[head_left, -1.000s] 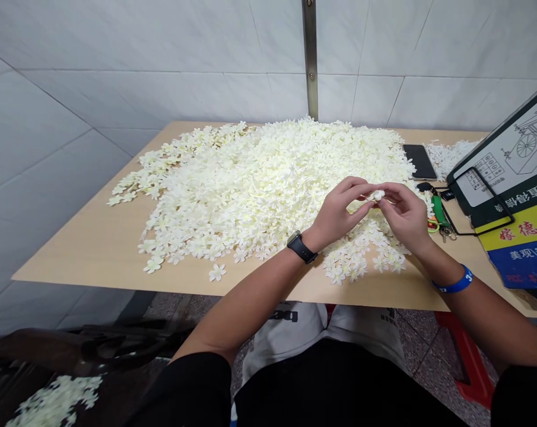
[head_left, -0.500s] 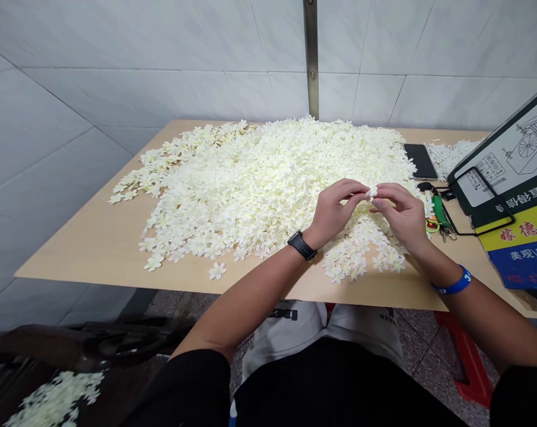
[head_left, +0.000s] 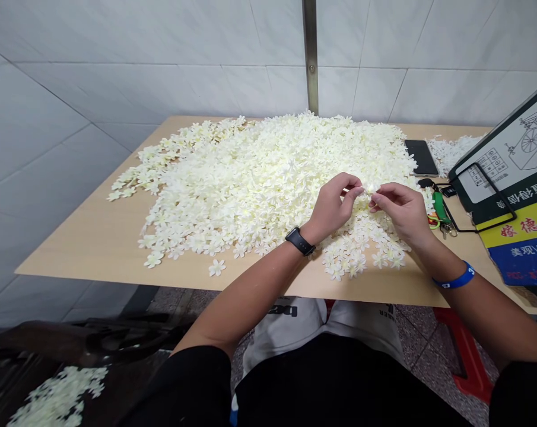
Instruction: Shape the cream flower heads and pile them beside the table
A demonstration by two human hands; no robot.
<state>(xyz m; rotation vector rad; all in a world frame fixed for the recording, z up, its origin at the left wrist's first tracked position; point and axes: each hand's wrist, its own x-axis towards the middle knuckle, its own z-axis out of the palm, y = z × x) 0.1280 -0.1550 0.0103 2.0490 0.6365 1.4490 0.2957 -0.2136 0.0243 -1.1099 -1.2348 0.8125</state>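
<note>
A big heap of white artificial flowers [head_left: 250, 184] with pale yellow centres covers much of the tabletop. My left hand [head_left: 337, 201], wearing a black watch, is closed in a pinch over the heap's right part. Facing it, my right hand [head_left: 402, 210], with a blue wristband, pinches too. A small white flower [head_left: 369, 189] shows between the two sets of fingertips, partly hidden by them and hard to separate from the blossoms behind. Below my hands lies a smaller cluster of flowers [head_left: 348, 258], and one loose flower [head_left: 217, 268] rests near the table's front edge.
Right of the heap lie a black phone [head_left: 420, 158], small white pieces [head_left: 455, 151] and keys [head_left: 447, 229] with a green tag [head_left: 439, 206]. A printed box [head_left: 512, 196] stands at the right edge. More flowers [head_left: 59, 397] lie low at left; a red stool [head_left: 466, 356] is below.
My fingertips have drawn slightly apart around the small white flower, the left hand shifting a little to the left. The view has tilted slightly; the heap looks the same.
</note>
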